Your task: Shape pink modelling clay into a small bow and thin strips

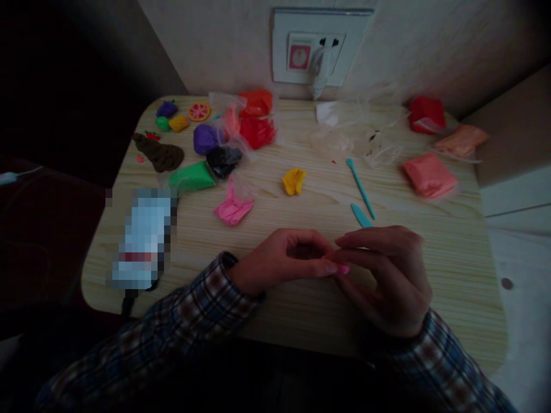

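Observation:
A small lump of pink modelling clay shows between the fingertips of both hands, low over the table. My left hand pinches it between thumb and fingers. From the other side my right hand closes its thumb and fingers on the same lump, most of which the fingers hide. Just beyond the right hand lie a teal clay knife, partly covered by that hand, and a thin teal modelling stick. A folded piece of yellow clay and an open bag of pink clay sit farther back.
On the wooden table, a phone stands at the left. Several bagged clays, including green and purple, lie behind it near a brown coiled clay shape. Coral clay is at right. A wall socket holds a plug.

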Demonstrator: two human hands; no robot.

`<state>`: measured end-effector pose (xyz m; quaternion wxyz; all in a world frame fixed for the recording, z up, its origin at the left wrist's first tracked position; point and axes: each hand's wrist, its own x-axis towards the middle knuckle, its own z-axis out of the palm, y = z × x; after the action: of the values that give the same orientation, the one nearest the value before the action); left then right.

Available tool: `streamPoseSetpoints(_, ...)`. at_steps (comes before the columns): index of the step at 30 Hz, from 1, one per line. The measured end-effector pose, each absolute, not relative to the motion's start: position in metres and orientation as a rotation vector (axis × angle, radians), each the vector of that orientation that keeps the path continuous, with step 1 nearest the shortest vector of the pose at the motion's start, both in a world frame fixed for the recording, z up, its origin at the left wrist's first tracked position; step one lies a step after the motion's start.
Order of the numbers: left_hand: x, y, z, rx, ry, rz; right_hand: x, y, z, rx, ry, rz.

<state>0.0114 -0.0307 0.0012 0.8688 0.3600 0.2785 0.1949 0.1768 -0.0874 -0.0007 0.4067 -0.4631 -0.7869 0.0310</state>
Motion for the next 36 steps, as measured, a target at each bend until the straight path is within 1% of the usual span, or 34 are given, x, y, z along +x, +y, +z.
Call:
streamPoseSetpoints(25,0.0116,-0.0309,0.0041,0.711,0.648,0.378,0.1761,-0.0846,0.0024,-1.158,-1.946,0.056)
streamPoseSetpoints(36,0.0092,-0.0318,0.0025,0.694,0.607,0.416,0.1772,-0.0856,-0.0008,-1.192,-1.955,0.032)
